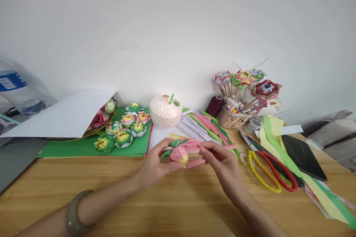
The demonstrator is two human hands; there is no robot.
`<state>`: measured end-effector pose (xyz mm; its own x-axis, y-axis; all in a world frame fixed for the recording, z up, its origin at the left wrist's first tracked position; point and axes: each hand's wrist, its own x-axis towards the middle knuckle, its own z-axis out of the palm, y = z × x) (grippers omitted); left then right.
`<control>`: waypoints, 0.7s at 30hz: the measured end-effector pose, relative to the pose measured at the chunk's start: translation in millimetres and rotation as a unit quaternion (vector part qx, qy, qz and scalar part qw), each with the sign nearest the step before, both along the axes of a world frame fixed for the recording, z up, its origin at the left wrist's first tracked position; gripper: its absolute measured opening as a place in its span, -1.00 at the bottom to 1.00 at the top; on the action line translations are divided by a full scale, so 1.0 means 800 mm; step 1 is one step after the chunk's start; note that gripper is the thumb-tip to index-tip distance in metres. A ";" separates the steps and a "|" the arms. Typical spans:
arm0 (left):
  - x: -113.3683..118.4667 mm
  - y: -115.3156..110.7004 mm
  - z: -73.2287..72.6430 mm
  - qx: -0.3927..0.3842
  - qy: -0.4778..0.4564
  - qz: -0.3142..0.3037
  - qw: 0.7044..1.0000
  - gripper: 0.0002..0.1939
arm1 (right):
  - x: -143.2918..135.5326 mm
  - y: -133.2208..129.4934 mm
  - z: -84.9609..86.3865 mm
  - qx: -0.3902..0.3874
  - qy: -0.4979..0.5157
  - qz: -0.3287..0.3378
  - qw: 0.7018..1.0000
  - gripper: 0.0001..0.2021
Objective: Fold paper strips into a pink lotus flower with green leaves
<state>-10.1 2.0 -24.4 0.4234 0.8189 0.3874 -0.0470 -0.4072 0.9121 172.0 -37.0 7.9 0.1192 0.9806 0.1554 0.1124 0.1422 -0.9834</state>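
My left hand [159, 157], with a ring on a finger and a bangle on the wrist, grips a pink paper flower [178, 154] that has green outer leaves and a yellow centre. Pink paper strips [196, 162] extend rightward from beside the flower. The fingers of my right hand [219, 158] are pinched on a pink strip, just right of the flower. Behind the hands lie more pink, green and white paper strips [207, 126].
Several folded paper flowers [124, 137] sit on green paper [66, 149] at left. White paper [63, 116] covers part of a basket. A white round ornament [166, 112] stands centre back. Scissors [264, 170], a flower-filled pot [233, 118] and a black tablet-like object [303, 157] are at right.
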 end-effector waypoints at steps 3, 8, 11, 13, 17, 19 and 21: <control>-0.001 0.000 -0.003 -0.096 -0.016 -0.042 0.994 -0.56 | -0.001 -0.001 0.000 0.002 -0.032 0.028 0.999 -0.85; -0.001 -0.001 -0.003 -0.197 -0.034 -0.105 0.974 -0.52 | -0.004 0.000 -0.003 -0.014 -0.057 0.049 0.997 -0.82; 0.000 -0.002 -0.002 -0.239 -0.042 -0.118 0.963 -0.59 | -0.008 -0.001 0.000 -0.015 -0.065 0.069 0.995 -0.81; 0.001 -0.001 -0.002 -0.265 -0.042 -0.118 0.956 -0.64 | -0.010 -0.002 0.003 -0.032 -0.034 0.091 0.995 -0.79; 0.002 0.000 -0.004 -0.312 -0.059 -0.115 0.941 -0.68 | -0.009 -0.002 0.004 -0.109 0.058 0.116 0.986 -0.79; 0.002 0.001 -0.003 -0.343 -0.080 -0.098 0.931 -0.69 | -0.005 -0.001 0.003 -0.140 0.086 0.119 0.979 -0.78; 0.003 0.001 0.000 -0.381 -0.106 -0.081 0.915 -0.68 | -0.002 0.000 0.004 -0.140 0.097 0.102 0.980 -0.76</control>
